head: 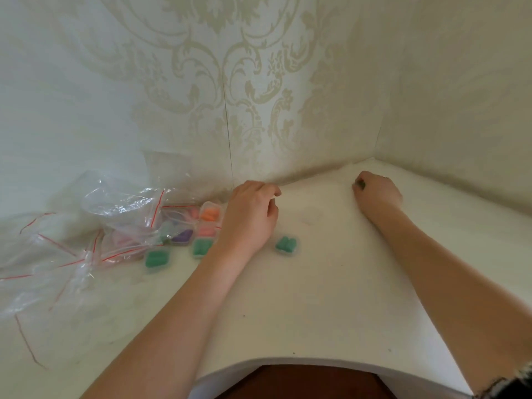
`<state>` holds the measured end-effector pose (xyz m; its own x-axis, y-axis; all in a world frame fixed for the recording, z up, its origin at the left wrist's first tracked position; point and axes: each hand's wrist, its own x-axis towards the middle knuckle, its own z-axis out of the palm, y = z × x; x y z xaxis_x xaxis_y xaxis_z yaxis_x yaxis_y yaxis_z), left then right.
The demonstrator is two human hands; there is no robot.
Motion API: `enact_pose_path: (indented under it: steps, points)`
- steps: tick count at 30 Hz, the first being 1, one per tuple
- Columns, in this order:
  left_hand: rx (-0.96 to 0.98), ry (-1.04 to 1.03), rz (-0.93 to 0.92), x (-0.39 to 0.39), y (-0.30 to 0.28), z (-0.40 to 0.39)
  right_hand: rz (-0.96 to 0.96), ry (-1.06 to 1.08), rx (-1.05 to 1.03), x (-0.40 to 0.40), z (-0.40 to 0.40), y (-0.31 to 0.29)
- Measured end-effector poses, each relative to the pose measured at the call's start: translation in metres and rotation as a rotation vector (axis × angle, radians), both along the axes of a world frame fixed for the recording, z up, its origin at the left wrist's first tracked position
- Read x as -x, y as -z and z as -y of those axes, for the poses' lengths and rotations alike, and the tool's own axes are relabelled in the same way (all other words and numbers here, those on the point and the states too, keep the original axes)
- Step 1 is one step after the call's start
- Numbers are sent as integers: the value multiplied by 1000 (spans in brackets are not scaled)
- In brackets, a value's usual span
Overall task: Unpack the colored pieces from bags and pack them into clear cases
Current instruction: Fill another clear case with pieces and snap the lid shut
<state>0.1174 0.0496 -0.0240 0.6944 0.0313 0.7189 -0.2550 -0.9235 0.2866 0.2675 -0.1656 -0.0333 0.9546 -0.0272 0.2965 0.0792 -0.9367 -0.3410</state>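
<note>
Head view: green-filled case (286,245) lies flat, long axis leaning right.

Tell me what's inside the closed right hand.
The right hand is curled shut near the wall corner. A small dark green bit shows between its fingers, likely one colored piece; the fingers cover the rest, so its shape stays hidden.
</note>
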Motion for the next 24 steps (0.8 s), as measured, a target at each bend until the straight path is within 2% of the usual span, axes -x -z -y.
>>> enact_pose_path:
  steps: [3, 5, 8, 11, 13, 14, 17, 20, 24]
  points:
    - [52, -2, -22, 0, 0, 1, 137, -88, -41, 17, -4, -3]
    - [127, 27, -37, 2, -2, 7, 212, -215, -282, 39, -10, -6]
    - [422, 142, -124, 5, -8, 18, 318, -322, -697, 84, -22, -15]
    - [781, 283, -352, 5, -15, 22, 201, -459, -938, 128, -41, -27]
    - [1012, 437, -473, 7, -15, 24, 106, -540, -986, 148, -52, -27]
    - [1066, 490, -485, 9, -14, 26, 84, -561, -968, 154, -56, -25]
    - [1090, 411, -393, 9, -16, 29, 107, -560, -871, 157, -63, -23]
    - [1015, 379, -290, 8, -22, 26, 110, -473, -981, 148, -58, -30]
    - [1024, 422, -298, 10, -25, 24, -3, -454, -1020, 142, -54, -31]
